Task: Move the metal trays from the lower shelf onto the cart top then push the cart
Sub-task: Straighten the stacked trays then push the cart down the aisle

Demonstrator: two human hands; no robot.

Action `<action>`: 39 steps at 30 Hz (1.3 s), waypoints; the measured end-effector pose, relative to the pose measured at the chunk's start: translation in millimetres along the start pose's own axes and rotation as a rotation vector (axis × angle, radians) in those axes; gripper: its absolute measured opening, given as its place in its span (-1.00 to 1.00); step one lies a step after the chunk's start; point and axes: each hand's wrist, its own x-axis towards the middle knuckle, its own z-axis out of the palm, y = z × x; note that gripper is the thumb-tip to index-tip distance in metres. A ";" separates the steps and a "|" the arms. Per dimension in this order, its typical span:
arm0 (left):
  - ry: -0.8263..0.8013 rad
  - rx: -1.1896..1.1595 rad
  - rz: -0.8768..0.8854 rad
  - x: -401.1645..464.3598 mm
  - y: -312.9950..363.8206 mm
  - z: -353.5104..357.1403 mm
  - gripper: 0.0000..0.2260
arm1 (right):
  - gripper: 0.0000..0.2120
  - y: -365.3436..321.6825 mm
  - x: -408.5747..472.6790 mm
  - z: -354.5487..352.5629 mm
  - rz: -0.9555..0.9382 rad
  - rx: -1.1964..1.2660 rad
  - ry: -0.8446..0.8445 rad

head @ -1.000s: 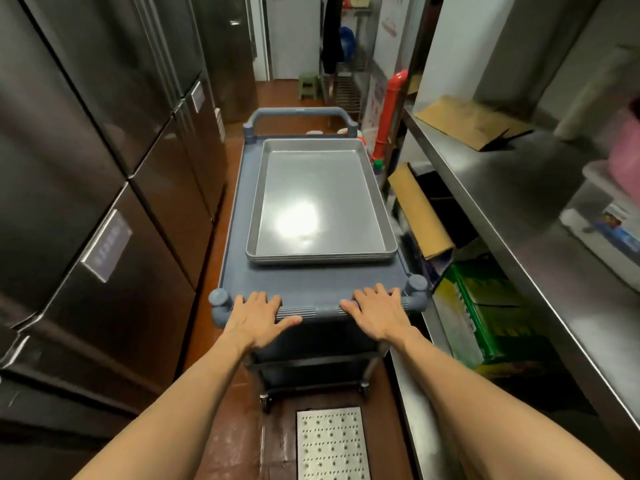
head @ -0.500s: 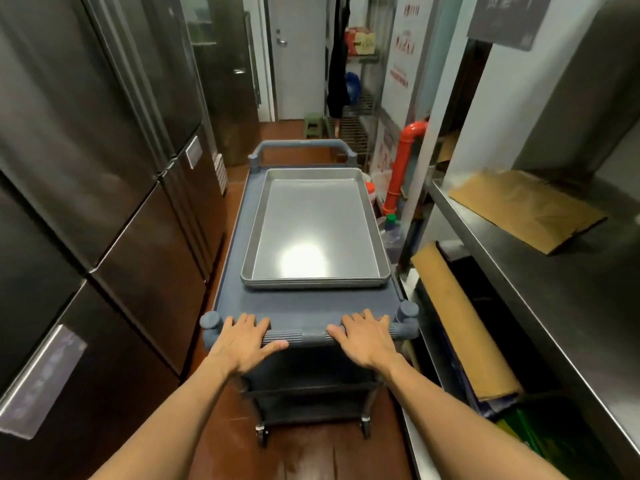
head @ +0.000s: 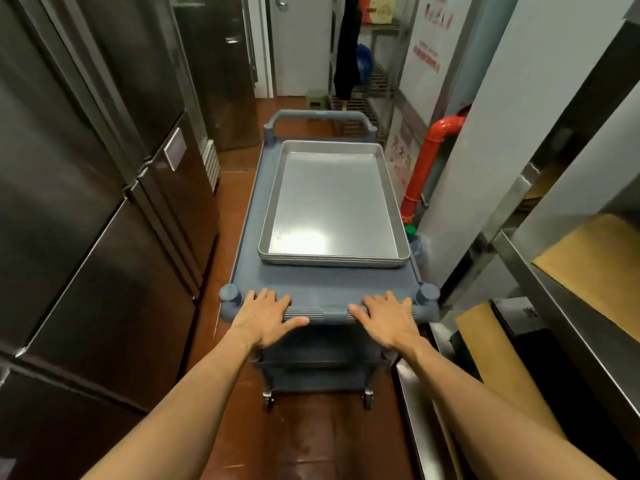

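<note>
a grey cart stands lengthwise in a narrow kitchen aisle, its far handle toward a white door. a stack of metal trays lies flat on the cart top, set toward the far end and leaving a bare strip of deck between the stack and the near handle. the top tray is empty and carries a bright glare near its front edge. the left hand rests palm down on the left part of the near handle, fingers spread over the bar and thumb pointing inward along it; the right hand lies the same way on the right part, the two hands well apart with ribbed grip showing between them. whether the fingers curl under the bar cannot be told. both forearms are bare and extended. dark steel fridges line the left side of the aisle; a steel counter bearing brown cardboard runs along the right. an orange pipe rises beside the cart's right edge, with a green-capped bottle near its foot. the floor is reddish brown.
</note>
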 end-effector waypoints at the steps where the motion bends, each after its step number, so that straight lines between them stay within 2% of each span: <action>1: -0.006 -0.006 0.001 15.8 -2.6 -1.2 -0.10 | -0.43 4.7 13.8 -3.0 0.008 0.000 -0.006; 14: -0.025 -0.009 0.003 157.8 3.2 -22.3 -0.13 | -0.44 76.2 135.5 -31.0 0.005 -0.010 -0.015; 17: -0.065 -0.013 -0.015 173.0 10.1 -26.8 -0.22 | -0.40 88.0 147.4 -31.8 0.009 -0.007 -0.005; 21: -0.066 -0.137 -0.055 186.8 24.0 -30.5 -0.37 | -0.35 104.4 155.1 -33.2 0.007 0.017 0.019; 30: -0.037 -0.198 -0.074 192.5 34.3 -34.2 -0.25 | -0.35 117.1 160.7 -35.2 -0.011 0.025 0.043; 33: -0.064 -0.240 -0.106 193.1 35.8 -38.2 -0.35 | -0.37 117.7 160.9 -36.5 -0.019 0.039 0.035; 35: -0.067 -0.313 -0.149 191.8 37.0 -39.5 -0.46 | -0.38 119.0 161.7 -39.6 -0.016 0.060 0.008; 36: -0.054 -0.420 -0.182 187.2 39.3 -42.0 -0.52 | -0.40 119.0 158.8 -42.5 -0.006 0.098 -0.002; 39: 0.101 -0.971 -0.273 178.5 55.2 -59.4 -0.69 | -0.49 119.1 154.0 -52.2 0.020 0.245 0.049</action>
